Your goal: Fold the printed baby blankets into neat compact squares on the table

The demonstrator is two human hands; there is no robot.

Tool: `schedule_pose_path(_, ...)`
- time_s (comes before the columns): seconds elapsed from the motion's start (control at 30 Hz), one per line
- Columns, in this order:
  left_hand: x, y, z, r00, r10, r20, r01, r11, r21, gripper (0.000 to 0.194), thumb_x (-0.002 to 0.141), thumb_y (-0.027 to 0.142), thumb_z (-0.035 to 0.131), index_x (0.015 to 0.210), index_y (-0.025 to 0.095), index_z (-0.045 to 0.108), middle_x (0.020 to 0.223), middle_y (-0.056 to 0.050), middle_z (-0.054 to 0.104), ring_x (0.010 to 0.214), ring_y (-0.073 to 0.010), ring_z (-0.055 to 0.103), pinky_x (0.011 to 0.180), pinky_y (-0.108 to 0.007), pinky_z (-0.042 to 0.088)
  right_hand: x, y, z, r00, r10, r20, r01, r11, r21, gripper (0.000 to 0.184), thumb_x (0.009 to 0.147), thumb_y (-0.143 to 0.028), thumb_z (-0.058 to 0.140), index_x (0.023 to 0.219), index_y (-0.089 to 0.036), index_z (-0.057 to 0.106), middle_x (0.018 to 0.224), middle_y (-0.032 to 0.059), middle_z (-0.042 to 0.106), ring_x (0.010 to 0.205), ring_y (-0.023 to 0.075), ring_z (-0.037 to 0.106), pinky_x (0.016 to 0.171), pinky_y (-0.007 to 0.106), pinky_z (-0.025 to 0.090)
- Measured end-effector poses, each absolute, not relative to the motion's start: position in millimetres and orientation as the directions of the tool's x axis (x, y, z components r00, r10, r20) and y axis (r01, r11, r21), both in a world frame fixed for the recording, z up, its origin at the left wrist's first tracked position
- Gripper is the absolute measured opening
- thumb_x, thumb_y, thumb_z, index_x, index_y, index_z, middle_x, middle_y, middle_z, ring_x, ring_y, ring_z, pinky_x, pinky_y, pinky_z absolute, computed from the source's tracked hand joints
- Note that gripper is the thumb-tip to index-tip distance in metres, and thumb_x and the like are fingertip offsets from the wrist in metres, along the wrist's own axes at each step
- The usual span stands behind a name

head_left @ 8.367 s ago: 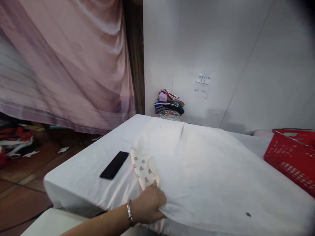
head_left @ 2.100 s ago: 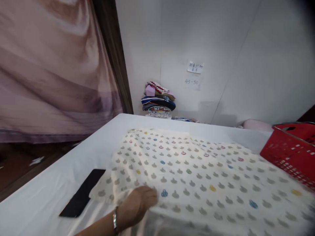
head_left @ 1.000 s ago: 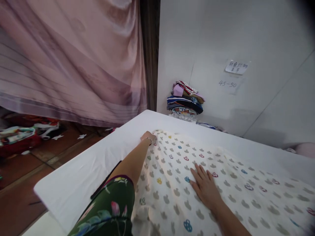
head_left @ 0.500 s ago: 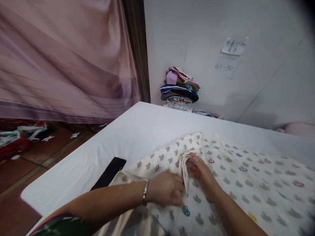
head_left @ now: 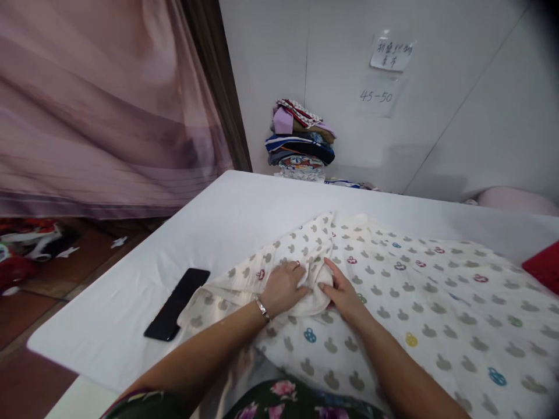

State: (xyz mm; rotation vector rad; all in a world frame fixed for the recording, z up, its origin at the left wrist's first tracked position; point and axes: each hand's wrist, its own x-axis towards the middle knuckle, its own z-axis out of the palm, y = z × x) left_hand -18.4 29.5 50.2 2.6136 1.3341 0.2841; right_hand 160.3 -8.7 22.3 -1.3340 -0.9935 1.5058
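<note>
A cream cloth (head_left: 437, 302) printed with small grey and coloured shapes lies spread over the white-covered table (head_left: 244, 203). Its left corner is folded back over itself. My left hand (head_left: 283, 286), a bracelet at its wrist, lies on that folded flap with the fingers apart and pressing down. My right hand (head_left: 343, 294) is right beside it, thumb and fingers pinching the bunched fold of the cloth. The two hands nearly touch.
A black phone (head_left: 177, 302) lies on the table left of the cloth. A stack of folded clothes (head_left: 301, 142) stands by the back wall under paper notes (head_left: 391, 55). A red basket (head_left: 544, 267) shows at the right edge. A pink curtain (head_left: 100, 116) hangs left.
The cloth was turned print side up and spread. My left hand reached to its far corner, drew it back toward me, and both hands now meet on the fold.
</note>
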Motion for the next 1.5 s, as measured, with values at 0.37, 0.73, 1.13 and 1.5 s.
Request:
schedule_pose_path(0.37, 5.5, 37.5, 55.1, 0.531, 0.843, 0.082, 0.756, -0.516, 0.403, 0.011, 0.076, 0.026, 0.055, 0.069, 0.017, 0.057, 0.081, -0.004, 0.056, 0.081, -0.0174, 0.053, 0.077, -0.030, 0.042, 163.9, -0.5, 22.5, -0.057, 0.969, -0.242, -0.230, -0.248, -0.941, 0.076, 0.064, -0.018, 0.058, 0.135, -0.026, 0.034, 0.078, -0.0021, 0.062, 0.054, 0.0121, 0.054, 0.042, 0.023, 0.047)
schedule_pose_path(0.73, -24.5, 0.6, 119.7, 0.387, 0.886, 0.254, 0.693, -0.462, 0.553, 0.018, 0.085, 0.025, 0.044, 0.076, 0.018, 0.058, 0.068, 0.001, 0.052, 0.064, -0.0109, 0.048, 0.060, -0.023, 0.037, 163.6, -13.3, 53.5, -0.210, 0.964, -0.162, -0.551, -0.253, -0.795, 0.046, 0.063, -0.020, 0.067, 0.109, -0.020, 0.062, 0.083, 0.0009, 0.065, 0.066, 0.0122, 0.059, 0.061, 0.028, 0.054)
schedule_pose_path(1.13, -20.7, -13.0, 104.4, 0.466, 0.800, 0.379, 0.674, -0.598, 0.434, 0.021, 0.089, 0.025, 0.045, 0.096, 0.021, 0.065, 0.080, -0.004, 0.059, 0.077, -0.0149, 0.056, 0.073, -0.028, 0.045, 157.4, -13.4, 46.8, 0.006, 1.000, 0.002, -0.055, 0.002, -0.999, 0.025, 0.070, -0.028, 0.059, 0.093, -0.019, 0.065, 0.052, -0.0032, 0.057, 0.049, 0.0125, 0.052, 0.044, 0.023, 0.041)
schedule_pose_path(1.5, -14.1, -26.1, 99.1, 0.451, 0.828, 0.331, 0.559, -0.552, 0.618, 0.026, 0.090, 0.023, 0.042, 0.105, 0.023, 0.063, 0.101, -0.006, 0.060, 0.095, -0.0156, 0.057, 0.085, -0.030, 0.048, 160.8, -15.3, 51.1, -0.014, 0.993, 0.117, 0.153, 0.117, -0.981, 0.014, 0.077, -0.029, 0.054, 0.079, -0.020, 0.065, 0.055, -0.0028, 0.055, 0.051, 0.0123, 0.051, 0.052, 0.024, 0.041)
